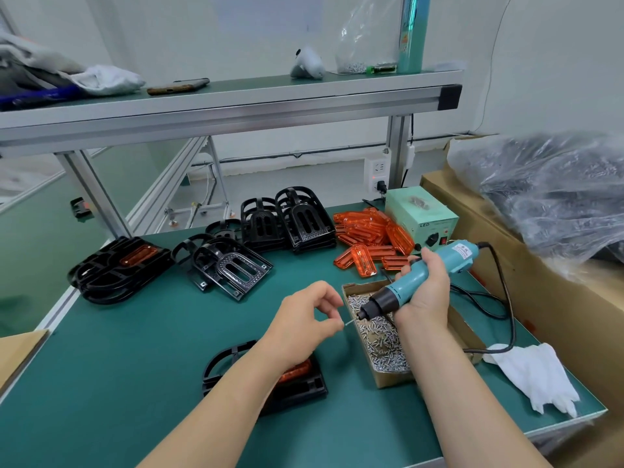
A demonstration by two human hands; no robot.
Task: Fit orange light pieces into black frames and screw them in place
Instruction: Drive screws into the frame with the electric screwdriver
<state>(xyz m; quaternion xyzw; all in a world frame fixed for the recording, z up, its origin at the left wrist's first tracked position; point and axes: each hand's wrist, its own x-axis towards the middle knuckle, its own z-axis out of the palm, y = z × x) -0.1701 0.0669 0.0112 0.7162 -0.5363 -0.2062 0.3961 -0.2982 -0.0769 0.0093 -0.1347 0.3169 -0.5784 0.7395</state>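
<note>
Just then my left grip [309, 315] pinched a screw [349, 321] against the bit of the screwdriver [398, 292] my right grip [427, 292] clasped; seated crooked, it might drop before reaching the black frame [312, 383] holding its orange light piece [297, 369] by the front edge of the worktop [135, 349].

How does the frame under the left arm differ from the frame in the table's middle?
The near frame holds an orange piece; the middle frame is empty. The left forearm covers part of the near frame; the middle frame is in full view. Both are black.
</note>
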